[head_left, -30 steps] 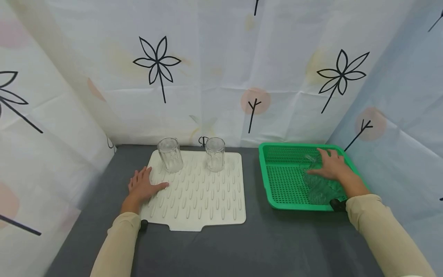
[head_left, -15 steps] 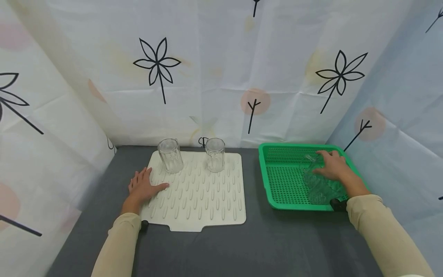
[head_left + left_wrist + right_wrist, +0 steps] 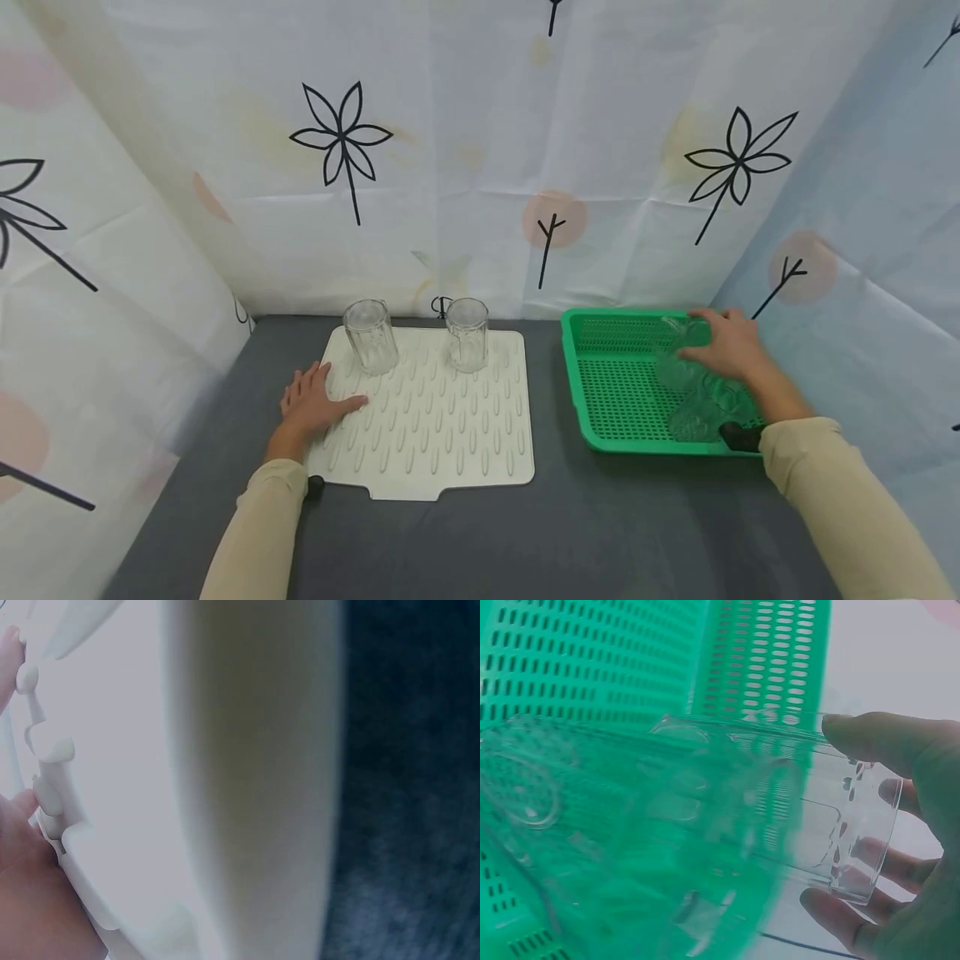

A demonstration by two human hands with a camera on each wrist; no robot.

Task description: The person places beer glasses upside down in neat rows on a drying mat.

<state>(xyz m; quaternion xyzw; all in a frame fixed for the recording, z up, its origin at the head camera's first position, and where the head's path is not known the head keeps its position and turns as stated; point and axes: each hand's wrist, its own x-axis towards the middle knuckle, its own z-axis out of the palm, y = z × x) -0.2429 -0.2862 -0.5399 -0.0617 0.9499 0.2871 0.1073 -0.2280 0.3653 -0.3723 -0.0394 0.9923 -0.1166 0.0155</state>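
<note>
At a table (image 3: 555, 533), the right hand (image 3: 729, 346) grips a glass (image 3: 829, 806), long axis near upright, left hand (image 3: 309, 403) spread.

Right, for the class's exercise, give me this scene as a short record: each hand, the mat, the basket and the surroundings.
Left hand: at the left edge of the mat, thumb over it
Right hand: gripping one end of a held glass
Cream ridged drying mat: left glass and right glass stand apart near its back
Green perforated basket: at least one other glass inside
Surface: dark grey table
Backdrop: printed cloth
</note>
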